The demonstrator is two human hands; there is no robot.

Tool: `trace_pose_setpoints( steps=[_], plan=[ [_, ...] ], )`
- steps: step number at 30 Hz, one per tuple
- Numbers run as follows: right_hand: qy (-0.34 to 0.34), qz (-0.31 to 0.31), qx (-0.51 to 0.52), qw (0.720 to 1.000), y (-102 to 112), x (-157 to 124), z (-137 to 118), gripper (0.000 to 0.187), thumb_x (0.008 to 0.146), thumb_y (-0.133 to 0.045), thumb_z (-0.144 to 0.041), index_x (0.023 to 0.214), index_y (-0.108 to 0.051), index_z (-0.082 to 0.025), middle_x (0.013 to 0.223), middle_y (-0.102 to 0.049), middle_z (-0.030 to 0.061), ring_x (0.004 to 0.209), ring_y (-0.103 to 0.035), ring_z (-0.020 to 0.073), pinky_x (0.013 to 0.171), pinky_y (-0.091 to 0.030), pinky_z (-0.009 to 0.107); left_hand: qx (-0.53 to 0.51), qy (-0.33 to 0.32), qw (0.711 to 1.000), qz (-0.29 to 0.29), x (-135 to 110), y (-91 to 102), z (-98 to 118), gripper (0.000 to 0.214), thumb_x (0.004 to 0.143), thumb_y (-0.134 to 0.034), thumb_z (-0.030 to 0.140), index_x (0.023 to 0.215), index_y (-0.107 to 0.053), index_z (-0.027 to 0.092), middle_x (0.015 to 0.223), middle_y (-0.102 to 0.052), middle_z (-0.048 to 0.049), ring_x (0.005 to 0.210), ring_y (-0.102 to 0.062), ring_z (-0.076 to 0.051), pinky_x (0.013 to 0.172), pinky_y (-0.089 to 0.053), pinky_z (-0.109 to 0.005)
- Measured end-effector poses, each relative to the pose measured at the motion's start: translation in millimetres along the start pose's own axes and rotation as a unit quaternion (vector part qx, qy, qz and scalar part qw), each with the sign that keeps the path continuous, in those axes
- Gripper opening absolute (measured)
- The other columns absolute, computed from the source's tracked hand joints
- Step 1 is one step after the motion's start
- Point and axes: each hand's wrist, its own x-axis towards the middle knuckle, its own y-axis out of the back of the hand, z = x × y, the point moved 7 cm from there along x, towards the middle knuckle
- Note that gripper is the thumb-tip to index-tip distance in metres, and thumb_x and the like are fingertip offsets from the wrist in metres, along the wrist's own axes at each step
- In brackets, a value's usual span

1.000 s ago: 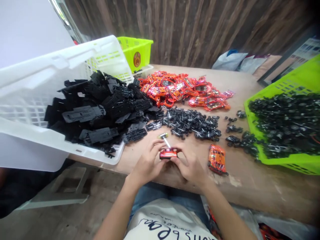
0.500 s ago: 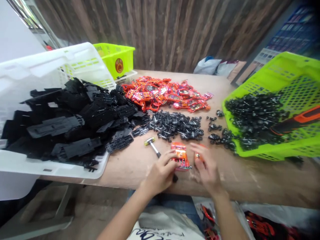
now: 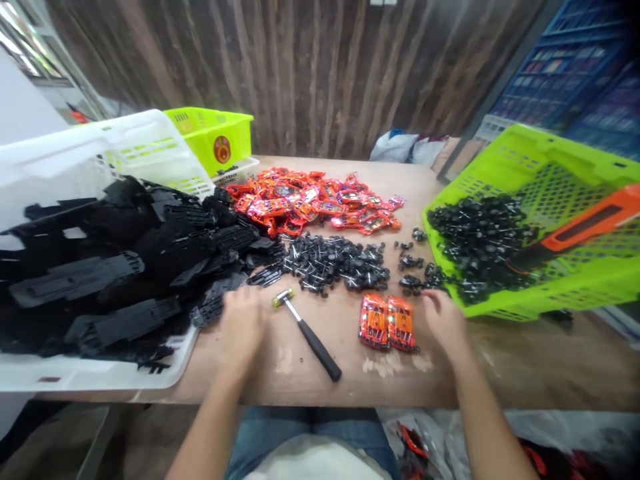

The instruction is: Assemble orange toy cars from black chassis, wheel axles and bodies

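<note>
Two orange toy car bodies (image 3: 374,322) stand side by side on the table, top side up. Just to their right is my right hand (image 3: 447,325), apart from them, fingers loosely spread with nothing seen in them, near some loose black wheels. My left hand (image 3: 243,330), smeared by motion, is at the edge of the black plastic car bases (image 3: 210,308); its fingers are too blurred to read. Between my hands lies a small mallet (image 3: 315,341) with yellow faces and a black handle. Beyond it sits a heap of black wheels on axles (image 3: 335,261).
A white crate (image 3: 165,379) on its side spills black bases at left. Orange car bodies (image 3: 300,200) are heaped at the back. At right, a tilted green basket (image 3: 575,293) holds wheel sets and an orange-and-black tool (image 3: 580,227). Another green basket (image 3: 235,130) stands back left.
Both hands have let go of the orange car bodies, now side by side on the table. My left hand moved left towards the black bases; my right hand moved slightly right. The mallet is uncovered.
</note>
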Motion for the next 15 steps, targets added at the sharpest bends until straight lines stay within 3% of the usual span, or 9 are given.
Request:
trace_pose_setpoints(
  steps=[2, 4, 7, 10, 13, 15],
  plan=[
    [-0.023, -0.034, -0.049, 0.998, -5, 25, -2, 0.033, 0.088, -0.039, -0.033, 0.1, -0.063, -0.013, 0.101, -0.069, 0.0139, 0.092, -0.063, 0.022, 0.081, -0.045, 0.03, 0.13, 0.073, 0.989, 0.013, 1, 14.8, -46, 0.038, 0.083, -0.044, 0.018, 0.119, -0.053, 0.008, 0.113, -0.055, -0.0237, 0.107, -0.046, -0.041, 0.085, -0.038, -0.054],
    [-0.035, -0.045, -0.077, 0.995, -11, 43, -10, 0.038, 0.084, -0.048, -0.043, 0.097, -0.064, -0.011, 0.098, -0.069, 0.0175, 0.091, -0.064, 0.0261, 0.08, -0.044, 0.034, 0.193, 0.092, 0.977, -0.001, -1, 19.1, -69, 0.041, 0.085, -0.044, 0.023, 0.122, -0.051, 0.007, 0.11, -0.055, -0.023, 0.104, -0.047, -0.04, 0.086, -0.035, -0.055],
    [-0.074, -0.043, -0.13, 0.988, -20, 59, -23, 0.055, 0.082, -0.052, -0.051, 0.101, -0.063, -0.001, 0.097, -0.066, 0.0288, 0.093, -0.063, 0.0358, 0.082, -0.041, 0.044, 0.21, 0.086, 0.973, -0.032, -4, 17.4, -73, 0.039, 0.083, -0.049, 0.026, 0.117, -0.055, 0.009, 0.108, -0.055, -0.0203, 0.102, -0.049, -0.037, 0.087, -0.034, -0.052],
    [-0.094, -0.045, -0.162, 0.981, -21, 69, -31, 0.057, 0.082, -0.054, -0.046, 0.107, -0.059, 0.005, 0.098, -0.065, 0.0318, 0.096, -0.063, 0.0376, 0.084, -0.039, 0.046, 0.185, 0.091, 0.977, -0.05, 0, 19.5, -70, 0.035, 0.081, -0.051, 0.027, 0.111, -0.056, 0.01, 0.105, -0.057, -0.0196, 0.102, -0.051, -0.037, 0.084, -0.036, -0.049],
    [-0.103, -0.056, -0.176, 0.977, -12, 73, -30, 0.05, 0.079, -0.057, -0.041, 0.104, -0.062, 0.002, 0.1, -0.065, 0.0301, 0.096, -0.063, 0.0374, 0.08, -0.042, 0.044, 0.092, 0.108, 0.988, -0.054, 2, 24.1, -72, 0.026, 0.082, -0.048, 0.024, 0.105, -0.055, 0.014, 0.1, -0.062, -0.0163, 0.095, -0.058, -0.033, 0.079, -0.041, -0.042],
    [-0.113, -0.041, -0.176, 0.977, -2, 64, -33, 0.05, 0.078, -0.056, -0.043, 0.099, -0.064, 0.001, 0.097, -0.066, 0.03, 0.094, -0.064, 0.0385, 0.078, -0.043, 0.044, -0.037, 0.127, 0.99, -0.05, -2, 22.3, -70, 0.019, 0.081, -0.05, 0.026, 0.097, -0.056, 0.018, 0.094, -0.066, -0.0112, 0.085, -0.063, -0.028, 0.074, -0.044, -0.037]
  ],
)
